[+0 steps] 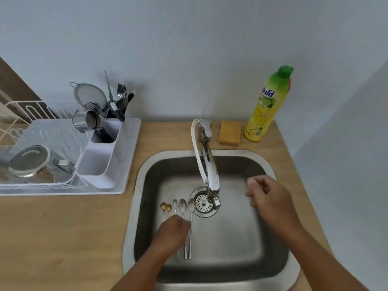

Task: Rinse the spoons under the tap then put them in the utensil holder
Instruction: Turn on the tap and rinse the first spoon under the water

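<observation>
Several spoons [182, 206] lie side by side on the floor of the steel sink [270, 166], left of the drain, bowls pointing away from me; two small ones are gold-coloured [165, 206]. My left hand [173, 232] rests over their handles with fingers curled down; whether it grips any is hidden. My right hand [266, 194] hovers in the sink right of the chrome tap [207, 162], fingers loosely curled, holding nothing. No water runs from the tap. The white utensil holder [98, 162] stands at the right end of the dish rack, its near compartment empty, its far one holding forks and other utensils.
The dish rack [130, 143] on the left counter holds a glass lid, a steel cup and a strainer. A yellow sponge [230, 133] and a dish-soap bottle [266, 106] stand behind the sink. The drain strainer [203, 203] sits under the tap's spout.
</observation>
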Demonstrator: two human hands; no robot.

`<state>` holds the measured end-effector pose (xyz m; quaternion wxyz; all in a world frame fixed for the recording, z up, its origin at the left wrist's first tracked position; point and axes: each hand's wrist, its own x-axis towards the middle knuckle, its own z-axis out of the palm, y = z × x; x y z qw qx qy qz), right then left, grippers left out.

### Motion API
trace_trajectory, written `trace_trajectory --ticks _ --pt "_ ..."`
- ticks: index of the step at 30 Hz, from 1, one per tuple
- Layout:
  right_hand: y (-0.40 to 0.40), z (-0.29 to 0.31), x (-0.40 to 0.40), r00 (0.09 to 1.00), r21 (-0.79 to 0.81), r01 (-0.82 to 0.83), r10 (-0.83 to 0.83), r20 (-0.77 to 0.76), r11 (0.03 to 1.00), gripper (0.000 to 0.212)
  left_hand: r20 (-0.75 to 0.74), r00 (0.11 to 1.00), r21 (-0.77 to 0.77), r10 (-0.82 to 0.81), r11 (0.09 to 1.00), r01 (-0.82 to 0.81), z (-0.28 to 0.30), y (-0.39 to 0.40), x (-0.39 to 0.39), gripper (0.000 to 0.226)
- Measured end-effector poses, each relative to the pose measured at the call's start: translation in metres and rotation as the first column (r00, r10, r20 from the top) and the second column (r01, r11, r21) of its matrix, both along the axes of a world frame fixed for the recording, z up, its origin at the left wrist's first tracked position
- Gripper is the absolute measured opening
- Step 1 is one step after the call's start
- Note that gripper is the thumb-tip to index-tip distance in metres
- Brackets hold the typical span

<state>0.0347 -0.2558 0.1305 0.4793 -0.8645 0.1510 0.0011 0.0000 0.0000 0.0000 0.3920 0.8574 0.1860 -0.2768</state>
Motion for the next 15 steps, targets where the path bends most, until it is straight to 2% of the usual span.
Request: trace_trajectory --ticks 4,8,15 --pt "0.019 -0.007 0.058 0.989 0.069 -0.075 0.083 -0.122 0.995 0.019 -0.059 0.998 0.162 0.005 0.987 0.004 -0.017 -0.007 0.010 0.023" --pt "0.037 -0.010 0.106 0.971 0.157 -0.125 0.153 -0.182 0.980 0.023 -0.076 0.995 0.290 -0.057 0.954 0.076 -0.028 -0.012 0.017 0.026" --pt "0.062 0.001 0.160 0.959 0.266 -0.079 0.146 -0.241 0.961 0.026 -0.077 0.988 0.467 -0.137 0.870 0.157 -0.043 -0.018 0.030 0.031"
